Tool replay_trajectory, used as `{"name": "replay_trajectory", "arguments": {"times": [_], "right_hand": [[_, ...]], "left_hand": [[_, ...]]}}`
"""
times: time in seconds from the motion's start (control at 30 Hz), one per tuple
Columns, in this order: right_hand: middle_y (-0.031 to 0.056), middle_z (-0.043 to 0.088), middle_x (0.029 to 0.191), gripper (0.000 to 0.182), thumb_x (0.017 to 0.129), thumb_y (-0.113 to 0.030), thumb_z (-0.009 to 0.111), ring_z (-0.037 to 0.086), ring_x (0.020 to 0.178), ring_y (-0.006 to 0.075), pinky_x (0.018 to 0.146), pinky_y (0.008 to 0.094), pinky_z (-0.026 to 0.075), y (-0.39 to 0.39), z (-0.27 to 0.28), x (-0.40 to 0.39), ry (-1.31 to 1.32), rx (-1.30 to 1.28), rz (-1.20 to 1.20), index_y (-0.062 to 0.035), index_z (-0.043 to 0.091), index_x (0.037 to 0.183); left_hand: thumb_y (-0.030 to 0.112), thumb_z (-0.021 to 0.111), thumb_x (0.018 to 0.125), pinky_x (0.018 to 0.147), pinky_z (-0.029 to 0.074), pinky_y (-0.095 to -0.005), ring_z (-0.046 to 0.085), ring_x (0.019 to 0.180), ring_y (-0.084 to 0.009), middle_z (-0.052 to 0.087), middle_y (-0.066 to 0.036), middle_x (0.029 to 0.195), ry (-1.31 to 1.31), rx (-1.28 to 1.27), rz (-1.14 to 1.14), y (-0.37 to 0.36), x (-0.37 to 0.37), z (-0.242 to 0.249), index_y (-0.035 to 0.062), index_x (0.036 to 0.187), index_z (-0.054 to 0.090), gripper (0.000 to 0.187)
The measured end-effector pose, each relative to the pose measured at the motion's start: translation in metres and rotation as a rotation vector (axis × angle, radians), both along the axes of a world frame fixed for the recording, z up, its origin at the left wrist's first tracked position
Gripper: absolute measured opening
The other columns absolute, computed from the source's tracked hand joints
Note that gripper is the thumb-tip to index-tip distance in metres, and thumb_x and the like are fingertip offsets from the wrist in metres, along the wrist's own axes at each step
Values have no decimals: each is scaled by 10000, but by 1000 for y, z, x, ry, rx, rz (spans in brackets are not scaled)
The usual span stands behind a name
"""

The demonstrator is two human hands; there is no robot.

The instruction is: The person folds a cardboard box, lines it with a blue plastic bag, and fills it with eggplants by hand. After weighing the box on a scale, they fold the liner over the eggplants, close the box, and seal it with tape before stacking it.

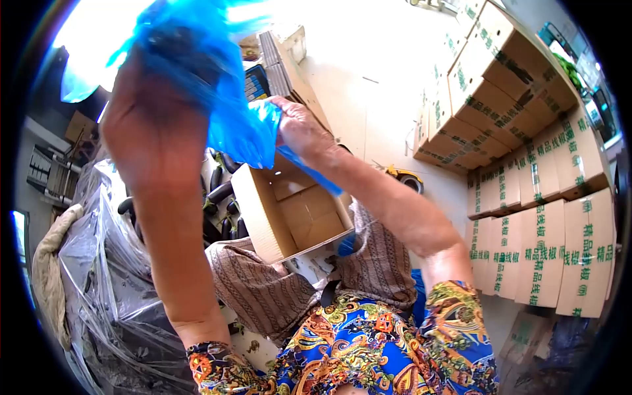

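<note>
A thin blue plastic bag [240, 135] is stretched between my two hands above an open cardboard box. My left hand [158, 125] is raised high and close to the camera, gripping the upper part of the bag; blue film and blur cover most of its fingers. Lower and to the right, my right hand [303, 128] pinches the bag's edge, and a strip of film hangs below it. The cardboard box [260, 220] stands tilted between my knees, its inside bare. Dark purple eggplants [220, 192] lie on the floor to the left of the box.
Printed cartons [536, 250] are stacked at the right. Flattened cardboard [286, 69] stands behind the box. A yellow tape dispenser [403, 176] sits on the floor. Clear plastic sheeting [108, 263] covers a pile at my left.
</note>
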State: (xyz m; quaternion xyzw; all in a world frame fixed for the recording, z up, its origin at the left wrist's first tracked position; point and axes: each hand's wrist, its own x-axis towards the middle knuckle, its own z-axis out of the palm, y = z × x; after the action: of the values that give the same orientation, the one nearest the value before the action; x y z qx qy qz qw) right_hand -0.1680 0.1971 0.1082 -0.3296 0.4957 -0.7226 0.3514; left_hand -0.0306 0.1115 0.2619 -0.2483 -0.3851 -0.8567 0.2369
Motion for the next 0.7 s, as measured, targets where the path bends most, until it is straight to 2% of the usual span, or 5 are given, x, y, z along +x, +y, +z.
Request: {"name": "replay_trajectory", "arguments": {"times": [0.13, 0.23, 0.33, 0.57, 0.7], "right_hand": [[211, 699, 969, 402, 948, -82, 384, 698, 755, 279, 764, 370, 577, -22, -54, 43, 226, 158, -90, -36, 557, 1308], [247, 615, 1217, 370, 903, -175, 520, 604, 1141, 385, 977, 482, 493, -6, -116, 40, 1022, 500, 479, -119, 607, 1258], [215, 600, 1180, 513, 809, -167, 710, 640, 1078, 358, 929, 482, 526, 45, -112, 28, 1300, 871, 693, -136, 581, 1305], [154, 634, 1234, 486, 934, -323, 638, 637, 1101, 260, 988, 395, 508, 105, -77, -40, 89, 133, 456, -19, 574, 1308], [152, 636, 1261, 591, 982, -471, 550, 631, 1124, 253, 1008, 405, 499, 122, -48, -36, -561, 199, 446, -11, 531, 1352]], "left_hand": [[158, 433, 1028, 1027, 435, -479, 599, 1116, -264, 615, -159, 1251, 10, 7, -69, -15, -2, -39, -20, 1433, 419, 443], [200, 485, 1013, 985, 470, -467, 627, 1055, -251, 650, -139, 1171, -198, 236, 51, -16, 2, -90, -12, 1319, 513, 373], [139, 571, 963, 893, 530, -410, 656, 975, -223, 671, -116, 1103, -333, 234, 116, 23, 4, -126, 6, 1214, 577, 285], [149, 669, 929, 781, 527, -269, 629, 855, -94, 688, -1, 955, -556, -84, 83, 82, 32, -198, 20, 1089, 689, 207], [89, 653, 916, 815, 503, -250, 597, 893, -68, 675, 12, 963, -716, -252, 78, 98, 51, -205, 8, 1109, 679, 211]]}}
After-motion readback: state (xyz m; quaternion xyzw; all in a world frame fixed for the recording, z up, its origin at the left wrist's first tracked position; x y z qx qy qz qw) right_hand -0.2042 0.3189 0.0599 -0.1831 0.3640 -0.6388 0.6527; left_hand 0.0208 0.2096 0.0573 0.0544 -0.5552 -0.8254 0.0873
